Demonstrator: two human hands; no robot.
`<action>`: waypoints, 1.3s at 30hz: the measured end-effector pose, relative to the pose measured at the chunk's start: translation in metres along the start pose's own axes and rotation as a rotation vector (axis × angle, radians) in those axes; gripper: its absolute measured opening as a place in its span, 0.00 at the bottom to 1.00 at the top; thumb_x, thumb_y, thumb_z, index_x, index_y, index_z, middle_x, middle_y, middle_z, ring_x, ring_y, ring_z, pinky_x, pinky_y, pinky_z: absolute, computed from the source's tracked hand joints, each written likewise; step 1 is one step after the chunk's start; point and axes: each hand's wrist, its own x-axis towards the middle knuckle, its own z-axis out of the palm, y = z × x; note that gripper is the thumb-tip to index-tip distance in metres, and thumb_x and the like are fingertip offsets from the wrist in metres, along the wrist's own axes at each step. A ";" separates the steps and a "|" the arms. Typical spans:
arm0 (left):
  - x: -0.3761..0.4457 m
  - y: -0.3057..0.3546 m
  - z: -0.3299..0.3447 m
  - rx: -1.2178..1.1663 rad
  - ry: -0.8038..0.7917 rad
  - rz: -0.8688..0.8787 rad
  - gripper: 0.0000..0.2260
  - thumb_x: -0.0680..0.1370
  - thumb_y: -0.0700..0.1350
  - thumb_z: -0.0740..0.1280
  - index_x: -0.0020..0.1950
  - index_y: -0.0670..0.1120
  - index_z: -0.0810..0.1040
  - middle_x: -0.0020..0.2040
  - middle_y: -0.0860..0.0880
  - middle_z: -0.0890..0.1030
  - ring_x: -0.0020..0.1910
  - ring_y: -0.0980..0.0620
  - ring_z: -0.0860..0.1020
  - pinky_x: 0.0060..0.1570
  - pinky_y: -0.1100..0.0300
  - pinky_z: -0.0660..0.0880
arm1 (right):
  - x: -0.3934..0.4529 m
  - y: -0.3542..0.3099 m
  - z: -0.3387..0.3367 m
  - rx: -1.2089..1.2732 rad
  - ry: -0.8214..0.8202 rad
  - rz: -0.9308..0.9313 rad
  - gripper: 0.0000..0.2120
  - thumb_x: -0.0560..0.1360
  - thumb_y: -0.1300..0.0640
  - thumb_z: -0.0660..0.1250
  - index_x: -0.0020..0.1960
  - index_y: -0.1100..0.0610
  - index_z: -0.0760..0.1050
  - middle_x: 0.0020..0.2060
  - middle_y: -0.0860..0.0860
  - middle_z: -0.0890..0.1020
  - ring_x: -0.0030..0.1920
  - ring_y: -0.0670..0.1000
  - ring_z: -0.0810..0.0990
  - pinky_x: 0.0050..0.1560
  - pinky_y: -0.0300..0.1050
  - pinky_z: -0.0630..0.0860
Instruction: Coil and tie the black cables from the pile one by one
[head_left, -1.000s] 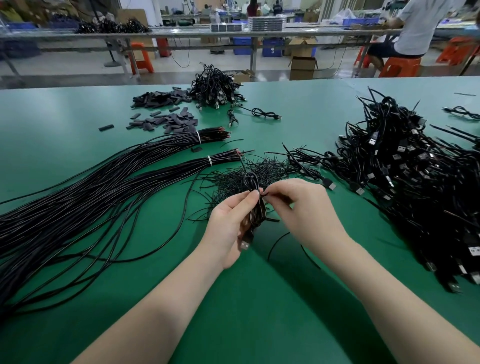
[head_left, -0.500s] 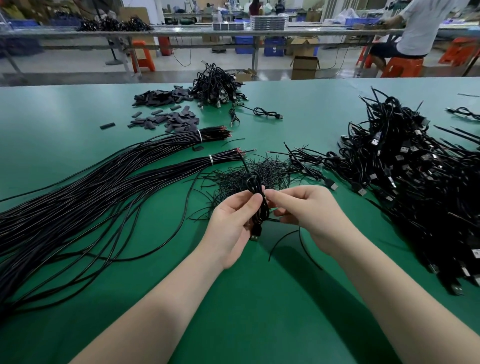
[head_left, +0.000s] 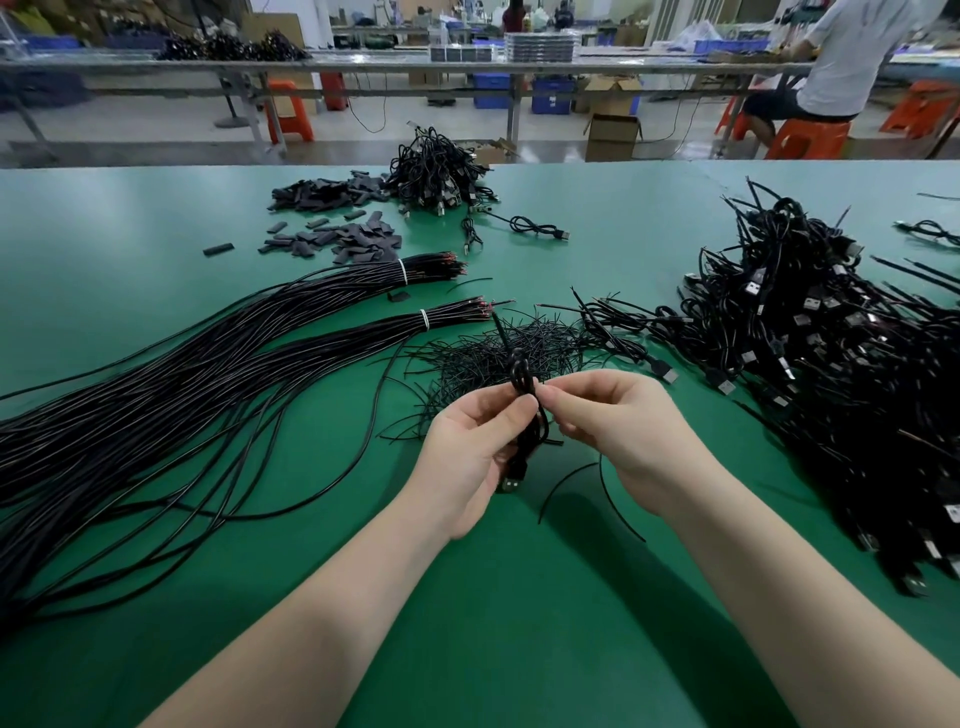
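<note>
My left hand (head_left: 470, 457) grips the coiled cable (head_left: 527, 415) upright above the table (head_left: 156, 218) so its loops can't spring apart — my right hand (head_left: 618, 431) pinches the tie at its waist, likely twisting. The tie pile (head_left: 498, 353) sits just behind — handy.

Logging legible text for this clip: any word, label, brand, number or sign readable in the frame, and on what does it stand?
None can be read.
Cardboard boxes under the far bench: no print visible.
Blue crates: no legible marking.
USB plugs in the right-hand pile: small marks, too small to read.
Coiled cable pinched by the left hand and right hand: no label.
</note>
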 end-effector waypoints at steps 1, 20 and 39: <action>-0.001 0.002 0.001 -0.001 0.009 -0.012 0.12 0.66 0.43 0.73 0.49 0.45 0.83 0.46 0.47 0.84 0.44 0.53 0.81 0.50 0.58 0.77 | 0.000 0.002 0.002 -0.038 0.025 -0.072 0.03 0.70 0.56 0.75 0.38 0.54 0.84 0.29 0.44 0.82 0.32 0.41 0.77 0.39 0.36 0.74; -0.003 0.003 0.000 0.171 -0.078 -0.035 0.18 0.73 0.53 0.67 0.53 0.40 0.80 0.42 0.47 0.82 0.42 0.52 0.81 0.41 0.61 0.77 | 0.004 0.010 -0.007 -0.971 0.044 -0.986 0.04 0.71 0.67 0.72 0.44 0.62 0.83 0.38 0.55 0.81 0.40 0.57 0.78 0.40 0.46 0.76; -0.005 0.014 -0.005 0.230 -0.256 -0.232 0.13 0.77 0.52 0.67 0.51 0.43 0.82 0.37 0.50 0.81 0.32 0.56 0.77 0.31 0.65 0.73 | 0.003 0.025 -0.010 -0.071 -0.353 -0.228 0.18 0.69 0.63 0.75 0.55 0.49 0.82 0.43 0.53 0.81 0.45 0.51 0.82 0.56 0.45 0.76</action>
